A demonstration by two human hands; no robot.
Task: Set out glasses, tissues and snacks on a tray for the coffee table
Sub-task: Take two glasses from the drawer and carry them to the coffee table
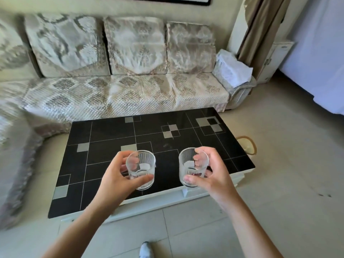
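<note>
Left hand: our left hand [116, 178] grips a clear ribbed glass tumbler [141, 169] above the near half of the black glass-topped coffee table [111, 135].
Right hand: our right hand [210, 173] grips a second clear ribbed tumbler [189, 168], to the right of the first, the two apart.
Behind the table: a long patterned fabric sofa [119, 90].
Right of the table: a round woven basket [246, 145] on the floor, beside the table's right edge.

Sofa's left end [11, 108] blurred
</note>
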